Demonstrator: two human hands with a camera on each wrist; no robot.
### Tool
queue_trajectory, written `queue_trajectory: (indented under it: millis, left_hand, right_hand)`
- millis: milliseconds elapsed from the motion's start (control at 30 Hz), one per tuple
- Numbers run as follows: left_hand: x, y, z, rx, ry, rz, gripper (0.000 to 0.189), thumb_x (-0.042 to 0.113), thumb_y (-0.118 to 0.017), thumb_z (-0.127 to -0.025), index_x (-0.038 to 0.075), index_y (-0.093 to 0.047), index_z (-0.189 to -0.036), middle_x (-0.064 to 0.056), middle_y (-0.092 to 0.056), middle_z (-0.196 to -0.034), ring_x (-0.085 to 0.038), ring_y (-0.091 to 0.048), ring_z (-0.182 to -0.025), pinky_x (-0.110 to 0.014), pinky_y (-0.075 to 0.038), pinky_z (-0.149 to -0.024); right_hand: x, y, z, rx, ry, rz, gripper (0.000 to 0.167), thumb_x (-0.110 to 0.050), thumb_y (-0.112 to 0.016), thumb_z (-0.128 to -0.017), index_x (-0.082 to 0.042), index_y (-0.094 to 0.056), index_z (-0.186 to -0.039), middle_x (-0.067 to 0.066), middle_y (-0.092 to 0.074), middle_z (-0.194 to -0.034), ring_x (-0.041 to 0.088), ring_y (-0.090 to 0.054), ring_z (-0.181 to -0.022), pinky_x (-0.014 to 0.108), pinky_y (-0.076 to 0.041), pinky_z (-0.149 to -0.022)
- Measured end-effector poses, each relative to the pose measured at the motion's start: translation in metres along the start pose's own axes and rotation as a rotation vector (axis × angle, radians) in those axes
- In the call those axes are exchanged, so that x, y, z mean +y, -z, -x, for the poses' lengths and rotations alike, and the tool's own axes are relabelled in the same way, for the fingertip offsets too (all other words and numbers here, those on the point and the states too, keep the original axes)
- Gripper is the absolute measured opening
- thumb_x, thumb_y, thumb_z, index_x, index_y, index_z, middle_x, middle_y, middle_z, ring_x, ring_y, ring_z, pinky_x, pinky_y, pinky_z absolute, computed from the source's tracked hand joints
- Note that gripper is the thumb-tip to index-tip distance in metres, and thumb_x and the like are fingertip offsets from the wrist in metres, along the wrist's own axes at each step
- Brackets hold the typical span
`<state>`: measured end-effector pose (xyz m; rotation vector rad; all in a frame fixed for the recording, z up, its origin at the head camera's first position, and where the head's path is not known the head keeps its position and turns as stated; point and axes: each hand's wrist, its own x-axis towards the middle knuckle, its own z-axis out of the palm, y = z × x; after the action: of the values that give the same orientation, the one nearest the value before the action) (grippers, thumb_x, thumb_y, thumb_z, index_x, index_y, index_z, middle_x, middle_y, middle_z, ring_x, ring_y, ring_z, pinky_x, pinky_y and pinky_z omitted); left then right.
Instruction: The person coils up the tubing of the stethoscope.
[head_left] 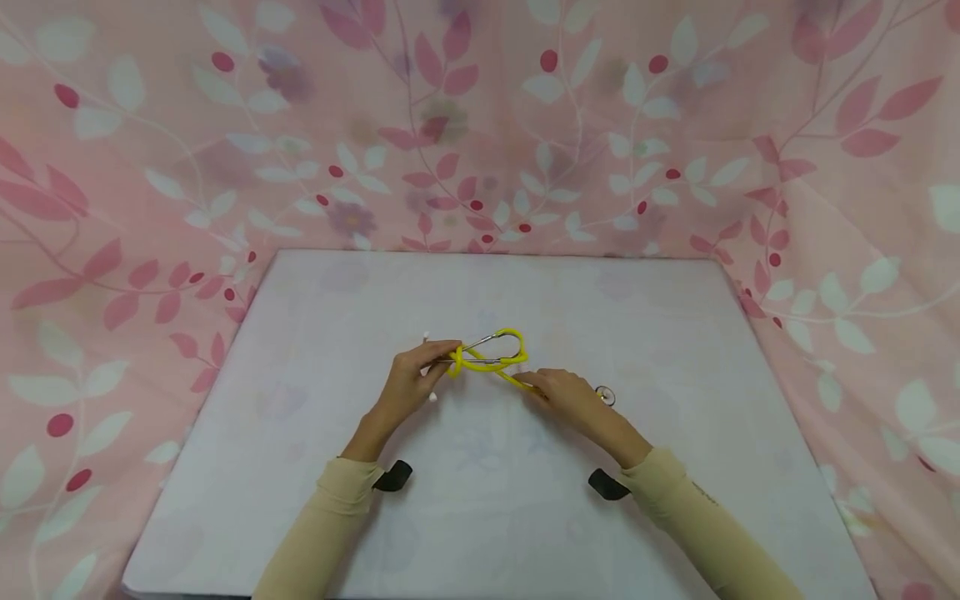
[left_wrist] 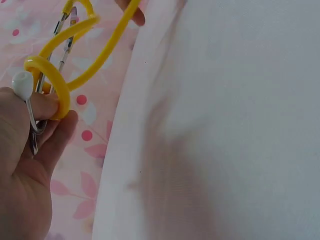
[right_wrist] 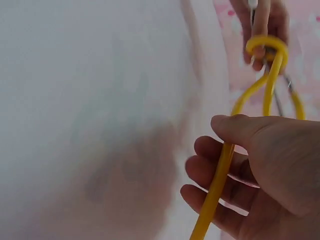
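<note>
A stethoscope with yellow tubing [head_left: 513, 359] is held above the table between the two hands. My left hand [head_left: 412, 375] grips its metal ear tubes near the white ear tips [left_wrist: 22, 85], which stick out on either side of the fingers. One turn of the tubing wraps around the ear tubes right at the left fingertips. The free length runs across to my right hand [head_left: 566, 396], whose thumb and curled fingers hold it, as the right wrist view shows. Beyond the right hand, the round chest piece [head_left: 605, 396] shows beside the wrist.
A white-covered table [head_left: 480, 533] lies beneath both hands. Pink floral cloth [head_left: 480, 125] hangs behind it and on both sides. Black wrist-worn pieces [head_left: 393, 476] show by each sleeve cuff.
</note>
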<state>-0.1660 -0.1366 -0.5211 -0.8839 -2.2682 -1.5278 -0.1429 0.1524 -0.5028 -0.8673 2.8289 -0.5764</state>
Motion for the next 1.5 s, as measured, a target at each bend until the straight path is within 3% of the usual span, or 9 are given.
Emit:
queue_trajectory:
  millis: [167,300,433,700,867,1033,1200,1333,1500]
  left_hand:
    - [-0.003,0.002,-0.001,-0.005,0.077,-0.058,0.036,-0.008,-0.066,-0.087,0.002,-0.068,-0.122,-0.012,-0.072,-0.113,-0.024,-0.072,-0.095,-0.031,-0.059,-0.075]
    - [-0.004,0.001,-0.002,-0.017,0.106,-0.097,0.037,-0.007,-0.066,-0.089,0.006,-0.068,-0.124,-0.011,-0.073,-0.111,-0.017,-0.072,-0.083,-0.025,-0.059,-0.070]
    - [-0.002,0.000,-0.003,-0.035,0.115,-0.104,0.039,-0.008,-0.065,-0.088,0.007,-0.067,-0.124,-0.012,-0.073,-0.108,-0.014,-0.069,-0.073,-0.022,-0.057,-0.066]
    - [0.002,-0.003,-0.004,-0.126,0.155,-0.083,0.038,-0.006,-0.064,-0.090,0.005,-0.066,-0.126,-0.012,-0.073,-0.114,-0.016,-0.071,-0.078,-0.022,-0.057,-0.068]
    - [0.008,-0.002,-0.004,-0.186,0.163,-0.064,0.036,-0.004,-0.065,-0.091,0.006,-0.067,-0.126,-0.011,-0.072,-0.117,-0.016,-0.071,-0.082,-0.022,-0.058,-0.069]
    - [0.015,0.000,-0.007,-0.245,0.166,-0.038,0.035,-0.001,-0.065,-0.091,0.009,-0.068,-0.124,-0.009,-0.073,-0.113,-0.012,-0.071,-0.082,-0.022,-0.058,-0.070]
    - [0.021,-0.002,-0.008,-0.288,0.127,0.011,0.033,-0.002,-0.066,-0.091,0.008,-0.068,-0.122,-0.009,-0.073,-0.111,-0.016,-0.072,-0.089,-0.023,-0.058,-0.074]
    - [0.024,-0.003,-0.007,-0.282,0.094,0.039,0.034,-0.003,-0.067,-0.089,0.008,-0.068,-0.122,-0.009,-0.073,-0.112,-0.019,-0.072,-0.093,-0.024,-0.058,-0.076]
    - [0.032,-0.003,-0.008,-0.268,0.066,0.081,0.037,-0.010,-0.066,-0.086,-0.001,-0.066,-0.122,-0.017,-0.071,-0.112,-0.027,-0.071,-0.091,-0.031,-0.060,-0.075]
  right_hand:
    - [-0.029,0.006,0.010,0.094,0.173,0.137,0.030,-0.014,-0.071,-0.090,-0.017,-0.069,-0.120,-0.002,-0.057,-0.079,0.009,-0.046,-0.060,0.020,-0.041,-0.053]
    - [-0.045,0.011,0.010,0.178,0.303,0.231,0.024,-0.018,-0.073,-0.089,-0.016,-0.071,-0.113,-0.002,-0.057,-0.081,0.008,-0.049,-0.060,0.017,-0.042,-0.052]
    - [-0.058,0.019,0.007,0.208,0.389,0.308,0.018,-0.022,-0.074,-0.088,-0.018,-0.072,-0.106,-0.003,-0.060,-0.083,0.007,-0.054,-0.066,0.017,-0.047,-0.057]
    - [-0.068,0.046,-0.010,0.288,0.505,0.324,0.013,-0.024,-0.076,-0.087,-0.019,-0.071,-0.098,-0.004,-0.059,-0.082,0.007,-0.055,-0.070,0.018,-0.049,-0.057]
    - [-0.063,0.065,-0.025,0.277,0.494,0.229,0.018,-0.024,-0.076,-0.086,-0.019,-0.074,-0.103,-0.004,-0.062,-0.084,0.007,-0.055,-0.071,0.017,-0.049,-0.060]
    - [-0.053,0.077,-0.039,0.251,0.427,0.102,0.019,-0.025,-0.076,-0.087,-0.019,-0.076,-0.104,-0.003,-0.061,-0.082,0.007,-0.054,-0.066,0.016,-0.049,-0.060]
    - [-0.038,0.079,-0.051,0.220,0.342,-0.076,0.020,-0.025,-0.075,-0.086,-0.016,-0.076,-0.103,-0.003,-0.065,-0.084,0.007,-0.052,-0.066,0.017,-0.046,-0.059]
    - [-0.024,0.076,-0.062,0.175,0.288,-0.228,0.020,-0.024,-0.077,-0.085,-0.013,-0.076,-0.102,-0.003,-0.072,-0.089,0.007,-0.057,-0.068,0.018,-0.049,-0.061]
    - [-0.008,0.071,-0.069,0.053,0.228,-0.395,0.018,-0.021,-0.075,-0.086,-0.014,-0.077,-0.103,0.000,-0.076,-0.097,0.007,-0.070,-0.078,0.021,-0.057,-0.068]
